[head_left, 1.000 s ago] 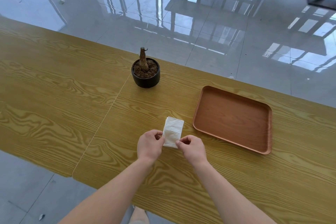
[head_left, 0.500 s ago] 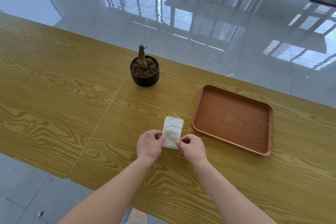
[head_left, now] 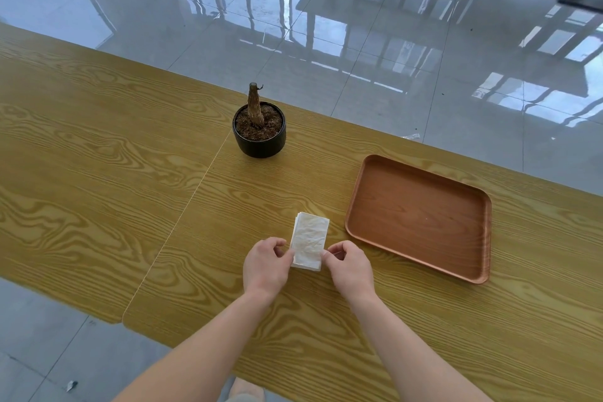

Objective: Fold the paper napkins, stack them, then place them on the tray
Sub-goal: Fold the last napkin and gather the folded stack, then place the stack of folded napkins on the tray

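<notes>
Your left hand (head_left: 266, 267) and right hand (head_left: 351, 266) still pinch the napkin stack (head_left: 310, 237) by its near edges on the surface (head_left: 163, 173). Nothing has shifted, so the move to the tray (head_left: 421, 215) remains.

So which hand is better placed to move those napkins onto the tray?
Probably the right hand. It pinches the right edge of the napkins, and the tray lies on that same side; the left hand would have to reach across.
</notes>
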A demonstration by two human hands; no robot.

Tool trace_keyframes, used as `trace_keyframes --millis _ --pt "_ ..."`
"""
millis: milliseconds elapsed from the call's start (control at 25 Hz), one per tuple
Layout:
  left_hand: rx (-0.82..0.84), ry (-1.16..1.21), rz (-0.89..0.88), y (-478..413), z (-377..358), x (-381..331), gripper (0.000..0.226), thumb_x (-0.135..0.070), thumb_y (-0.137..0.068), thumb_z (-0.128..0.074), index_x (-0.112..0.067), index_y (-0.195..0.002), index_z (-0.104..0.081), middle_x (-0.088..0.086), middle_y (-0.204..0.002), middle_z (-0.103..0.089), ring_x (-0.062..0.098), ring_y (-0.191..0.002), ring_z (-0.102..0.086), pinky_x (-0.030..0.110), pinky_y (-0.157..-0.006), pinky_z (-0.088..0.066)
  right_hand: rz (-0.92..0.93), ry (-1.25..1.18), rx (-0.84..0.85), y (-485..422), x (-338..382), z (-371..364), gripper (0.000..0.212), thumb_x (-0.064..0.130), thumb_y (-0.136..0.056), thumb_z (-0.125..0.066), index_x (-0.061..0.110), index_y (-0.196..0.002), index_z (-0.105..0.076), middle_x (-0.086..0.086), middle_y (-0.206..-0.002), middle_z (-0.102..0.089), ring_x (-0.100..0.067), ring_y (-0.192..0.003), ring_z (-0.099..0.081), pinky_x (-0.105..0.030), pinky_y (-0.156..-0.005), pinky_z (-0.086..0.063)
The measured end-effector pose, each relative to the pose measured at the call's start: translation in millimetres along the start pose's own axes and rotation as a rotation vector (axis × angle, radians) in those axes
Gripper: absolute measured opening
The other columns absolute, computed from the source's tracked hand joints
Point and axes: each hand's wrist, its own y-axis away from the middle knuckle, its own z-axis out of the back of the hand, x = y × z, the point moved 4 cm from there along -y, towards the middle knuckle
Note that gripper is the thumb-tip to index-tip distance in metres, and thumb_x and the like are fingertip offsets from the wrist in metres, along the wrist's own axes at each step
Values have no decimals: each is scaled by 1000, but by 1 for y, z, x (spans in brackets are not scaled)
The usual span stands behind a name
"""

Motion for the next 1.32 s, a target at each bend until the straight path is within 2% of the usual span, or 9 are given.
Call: trace_keyframes --millis 240,480,560,640,800,920,1000,1200,1320 --pt "1 24 76 1 -4 6 33 -35 -86 -70 -16 -113 -70 -4 -104 -71 12 -97 -62 28 -86 -48 15 211 2 -9 9 -1 16 43 -88 -66 29 -82 -70 12 -81 -71 -11 -81 -65 -35 -75 -55" --pt "-37 165 202 8 8 13 37 -39 -84 -71 -21 -115 -62 -5 -91 -64 13 -86 -60 29 -75 -45 58 221 7 -8 13 3 18 42 -89 -65 28 -79 -71 11 -78 -72 -11 -79 -66 -37 -73 -57" --pt "-30 243 316 22 6 22 31 -41 -83 -72 -21 -104 -61 -6 -89 -64 11 -81 -63 31 -70 -51 225 220 -114 -8 20 16 10 35 -90 -67 26 -88 -71 13 -85 -68 -12 -81 -65 -35 -70 -56" --pt "32 367 439 37 -5 28 26 -39 -84 -72 -17 -94 -62 1 -85 -69 17 -71 -69 43 -70 -60 418 242 -169 -10 35 24 19 29 -92 -69 20 -108 -70 9 -102 -65 -12 -90 -64 -34 -73 -56" --pt "133 589 566 52 -24 19 26 -29 -87 -72 -5 -91 -64 14 -73 -69 22 -50 -61 34 -52 -57 497 496 17 -25 62 15 42 31 -99 -58 14 -138 -54 4 -139 -54 -20 -119 -59 -43 -89 -55" --pt "109 653 587 50 -26 8 22 -24 -87 -71 -2 -89 -65 16 -73 -68 23 -52 -60 33 -52 -55 489 642 91 -32 69 4 21 30 -102 -50 15 -112 -60 1 -122 -57 -23 -98 -63 -41 -76 -56" --pt "89 673 595 47 -24 4 18 -20 -87 -70 -3 -86 -66 15 -73 -67 23 -53 -61 34 -54 -55 455 688 89 -35 71 0 20 29 -102 -48 14 -99 -60 0 -106 -54 -23 -86 -61 -41 -71 -55" --pt "33 499 544 38 -11 6 14 -24 -84 -67 -13 -75 -65 5 -71 -67 21 -60 -59 46 -67 -59 363 683 81 -33 62 -7 22 31 -98 -56 14 -107 -66 -5 -108 -58 -26 -94 -62 -40 -77 -54" --pt "-9 308 476 33 3 7 16 -29 -82 -69 -18 -92 -63 -3 -88 -67 15 -75 -61 36 -66 -50 285 626 41 -22 47 -9 24 36 -93 -61 17 -108 -66 -3 -106 -64 -25 -96 -63 -39 -77 -54"
